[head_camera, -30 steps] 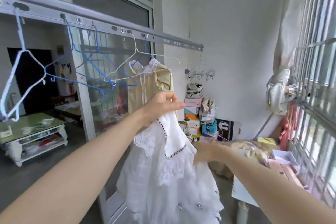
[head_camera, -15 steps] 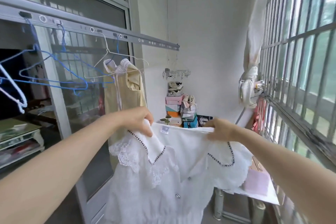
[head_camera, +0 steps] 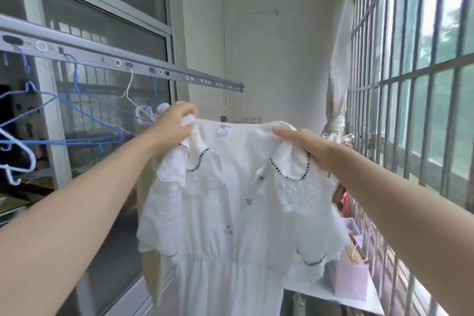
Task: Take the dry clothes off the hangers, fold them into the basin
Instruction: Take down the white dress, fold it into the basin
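Observation:
A white dress [head_camera: 230, 213] with a lace collar, dark beaded trim and small buttons hangs spread out in front of me. My left hand [head_camera: 173, 128] grips its left shoulder and my right hand [head_camera: 306, 147] grips its right shoulder, both at chest height. Behind the dress, a yellow garment [head_camera: 151, 274] still hangs on a white hanger [head_camera: 130, 100] from the grey drying rail [head_camera: 154, 72]. Empty blue hangers [head_camera: 77, 120] and a white hanger [head_camera: 23, 156] hang further left on the rail. No basin is in view.
A sliding glass door [head_camera: 102, 136] runs along the left. Barred windows [head_camera: 415, 84] fill the right side, with a tied curtain [head_camera: 336, 110] at the corner. A low white table [head_camera: 333, 295] with a pale pink bag [head_camera: 348, 282] stands behind the dress at lower right.
Both hands have raised the white dress and pulled its shoulders apart, so it now hangs flat and open. My view has swung to the right, towards the barred windows.

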The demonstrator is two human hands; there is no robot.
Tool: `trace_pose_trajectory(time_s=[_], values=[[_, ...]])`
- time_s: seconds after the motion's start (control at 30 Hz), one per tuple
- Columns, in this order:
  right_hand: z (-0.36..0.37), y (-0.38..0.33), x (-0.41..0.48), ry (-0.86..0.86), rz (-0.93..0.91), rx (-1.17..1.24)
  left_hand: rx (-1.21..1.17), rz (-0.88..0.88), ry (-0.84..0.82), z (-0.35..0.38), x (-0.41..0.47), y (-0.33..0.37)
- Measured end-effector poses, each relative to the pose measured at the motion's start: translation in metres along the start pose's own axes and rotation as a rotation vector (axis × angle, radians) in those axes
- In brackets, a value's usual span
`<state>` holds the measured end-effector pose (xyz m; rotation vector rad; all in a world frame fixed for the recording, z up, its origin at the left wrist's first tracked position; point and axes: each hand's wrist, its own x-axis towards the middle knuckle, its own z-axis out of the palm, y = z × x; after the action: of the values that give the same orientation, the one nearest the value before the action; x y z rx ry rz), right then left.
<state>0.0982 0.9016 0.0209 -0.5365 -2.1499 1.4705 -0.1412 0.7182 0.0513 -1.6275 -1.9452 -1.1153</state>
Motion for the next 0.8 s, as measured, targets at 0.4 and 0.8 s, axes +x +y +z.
trace_pose_trajectory(time_s=[0.4,0.8], values=[[0.027,0.023,0.020,0.140,0.208,-0.962,0.117,-0.343,-0.093,0.053,-0.029,-0.053],[0.023,0.044,0.039,0.365,0.207,0.346,0.033,-0.269,-0.621,0.035,-0.022,-0.070]])
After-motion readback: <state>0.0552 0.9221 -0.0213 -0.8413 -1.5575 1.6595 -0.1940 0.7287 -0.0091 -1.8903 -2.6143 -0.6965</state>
